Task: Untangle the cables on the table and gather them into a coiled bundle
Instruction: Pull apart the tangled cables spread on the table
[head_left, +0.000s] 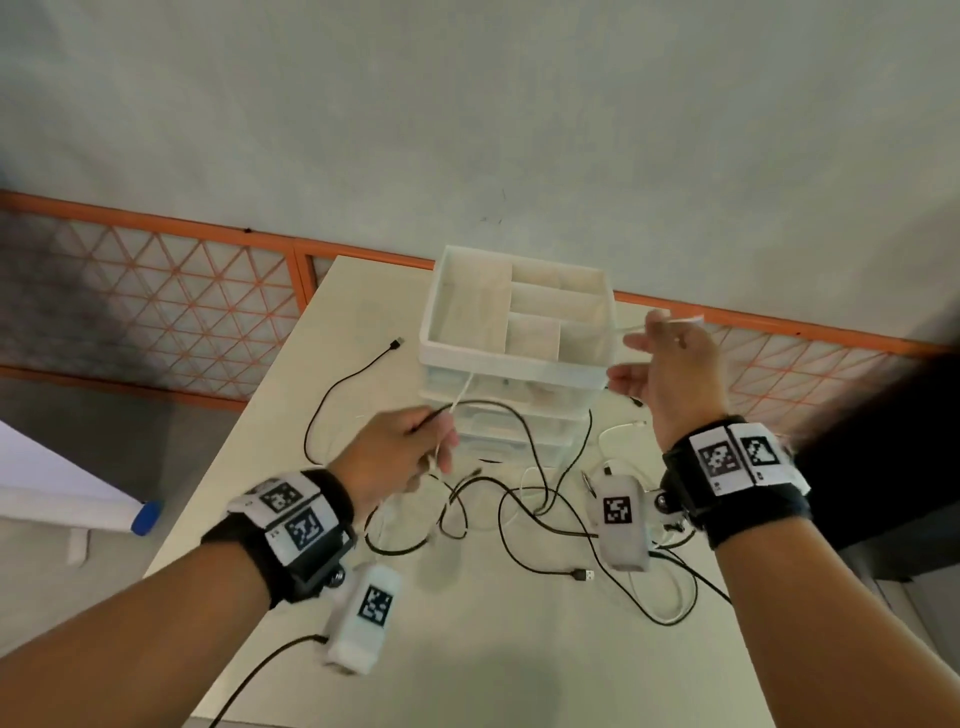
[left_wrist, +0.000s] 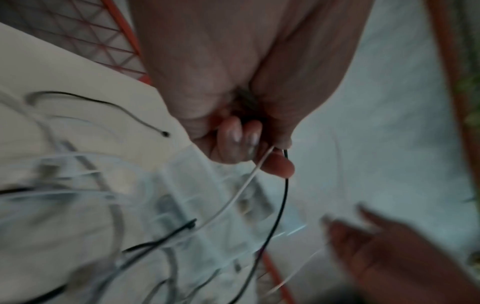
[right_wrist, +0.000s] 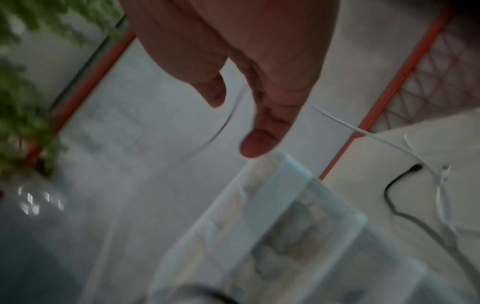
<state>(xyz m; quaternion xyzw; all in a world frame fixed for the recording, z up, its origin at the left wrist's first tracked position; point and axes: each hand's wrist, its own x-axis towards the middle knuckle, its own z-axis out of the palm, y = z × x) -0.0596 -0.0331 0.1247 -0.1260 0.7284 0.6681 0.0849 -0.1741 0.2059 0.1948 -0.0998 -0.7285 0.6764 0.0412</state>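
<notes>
Pinched in left hand (head_left: 395, 457): white cable (left_wrist: 241, 189), black cable (left_wrist: 281, 205).

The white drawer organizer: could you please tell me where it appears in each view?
Head: white drawer organizer at centre, on the table's far half, between the hands.
Left wrist: blurred, lower centre, below the left hand.
Right wrist: lower centre-right, below the right hand.
Shared landmark: orange railing.

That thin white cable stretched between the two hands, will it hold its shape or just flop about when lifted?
Probably floppy: the white cable sags in a curve below the left hand, which pinches it. It looks light, since the right hand carries it on loose fingers. It may drag the black cable, which is gripped with it.
</notes>
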